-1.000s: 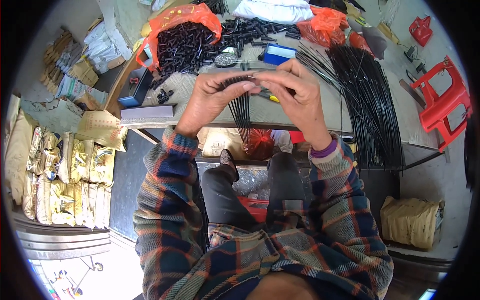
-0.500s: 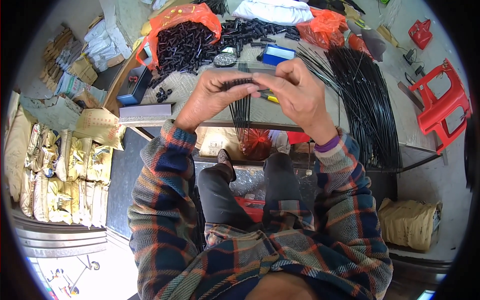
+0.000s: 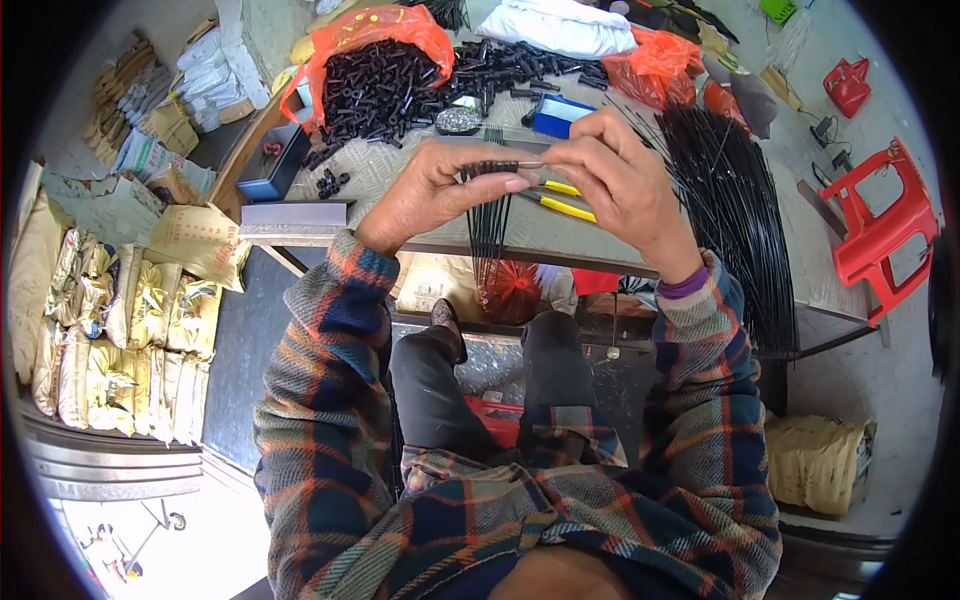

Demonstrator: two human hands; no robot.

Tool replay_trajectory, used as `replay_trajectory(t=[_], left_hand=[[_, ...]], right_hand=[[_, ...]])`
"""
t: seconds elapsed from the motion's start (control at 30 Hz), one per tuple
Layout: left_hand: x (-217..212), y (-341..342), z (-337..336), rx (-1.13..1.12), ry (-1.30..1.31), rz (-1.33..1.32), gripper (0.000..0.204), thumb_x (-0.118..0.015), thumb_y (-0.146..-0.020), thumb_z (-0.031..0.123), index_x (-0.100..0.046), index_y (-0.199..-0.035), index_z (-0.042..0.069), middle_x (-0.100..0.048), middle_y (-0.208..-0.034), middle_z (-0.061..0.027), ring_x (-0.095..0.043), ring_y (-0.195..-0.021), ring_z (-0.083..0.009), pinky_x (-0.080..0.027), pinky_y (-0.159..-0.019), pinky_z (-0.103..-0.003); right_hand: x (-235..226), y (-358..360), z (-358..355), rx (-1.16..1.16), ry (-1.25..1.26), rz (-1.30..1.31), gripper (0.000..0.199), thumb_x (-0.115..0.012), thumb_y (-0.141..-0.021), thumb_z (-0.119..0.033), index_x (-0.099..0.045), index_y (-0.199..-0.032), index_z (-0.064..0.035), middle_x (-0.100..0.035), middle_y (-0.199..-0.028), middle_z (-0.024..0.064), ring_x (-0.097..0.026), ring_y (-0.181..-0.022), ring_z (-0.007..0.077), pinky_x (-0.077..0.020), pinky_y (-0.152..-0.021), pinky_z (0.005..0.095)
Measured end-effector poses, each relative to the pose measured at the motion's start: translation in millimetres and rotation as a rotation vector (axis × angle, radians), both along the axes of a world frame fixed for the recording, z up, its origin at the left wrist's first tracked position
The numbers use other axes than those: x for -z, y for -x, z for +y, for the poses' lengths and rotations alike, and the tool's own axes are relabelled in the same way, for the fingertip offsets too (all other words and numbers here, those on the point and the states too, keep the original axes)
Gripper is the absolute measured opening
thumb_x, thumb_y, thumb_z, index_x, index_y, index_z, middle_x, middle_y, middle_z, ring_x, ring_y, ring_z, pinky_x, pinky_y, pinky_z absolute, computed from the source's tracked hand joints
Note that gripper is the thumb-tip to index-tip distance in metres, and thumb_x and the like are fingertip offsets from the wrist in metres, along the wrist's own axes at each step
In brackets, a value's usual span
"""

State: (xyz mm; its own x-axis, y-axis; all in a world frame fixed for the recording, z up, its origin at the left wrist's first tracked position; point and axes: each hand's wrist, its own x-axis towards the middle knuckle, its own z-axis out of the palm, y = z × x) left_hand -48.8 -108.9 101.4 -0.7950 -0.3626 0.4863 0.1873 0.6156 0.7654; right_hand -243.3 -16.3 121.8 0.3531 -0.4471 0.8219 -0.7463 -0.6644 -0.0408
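My left hand (image 3: 425,195) is closed on a row of thin black rods (image 3: 488,228). Their dark upper ends sit side by side between thumb and fingers, and the shafts hang below the table's front edge. My right hand (image 3: 630,190) is pinched just to the right of that row. A thin, pale, pin-like piece (image 3: 530,164) runs from its fingertips toward the row; its exact kind is too small to tell. Yellow-handled pliers (image 3: 568,208) lie on the table beneath my right hand.
An orange bag (image 3: 440,50) of short black tubular parts (image 3: 375,95) spills across the table (image 3: 420,238). Long black rods (image 3: 735,215) are heaped at right. A blue box (image 3: 560,115) stands behind my hands, a red stool (image 3: 885,225) at far right, stacked sacks (image 3: 120,340) at left.
My right hand has drawn slightly away to the right from the row of rods, and the pale thin piece now shows between the hands. More of the pliers is visible.
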Motion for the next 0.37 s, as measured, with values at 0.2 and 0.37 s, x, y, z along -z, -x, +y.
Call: replay_trajectory(t=[0.2, 0.37], left_hand=[[7, -2, -4, -0.096, 0.169, -0.012, 0.029, -0.064, -0.079, 0.017, -0.061, -0.104, 0.001, -0.066, -0.089, -0.0078, -0.061, -0.084, -0.0121, -0.048, -0.075, -0.026], [9, -6, -6, -0.169, 0.331, -0.015, 0.033, -0.067, -0.074, 0.024, -0.063, -0.100, 0.003, -0.066, -0.084, -0.0082, -0.062, -0.076, -0.0132, -0.048, -0.067, -0.026]], right_hand=[[-1, -13, 6, 0.086, -0.007, 0.010, 0.019, -0.064, -0.072, -0.001, -0.061, -0.091, -0.0053, -0.051, -0.080, 0.0078, -0.053, -0.062, 0.0193, -0.0423, -0.050, 0.0274], [2, -20, 1, -0.004, -0.065, 0.002, 0.026, -0.063, -0.074, 0.000, -0.059, -0.099, -0.0073, -0.053, -0.084, 0.0077, -0.056, -0.066, 0.0213, -0.0447, -0.052, 0.0294]])
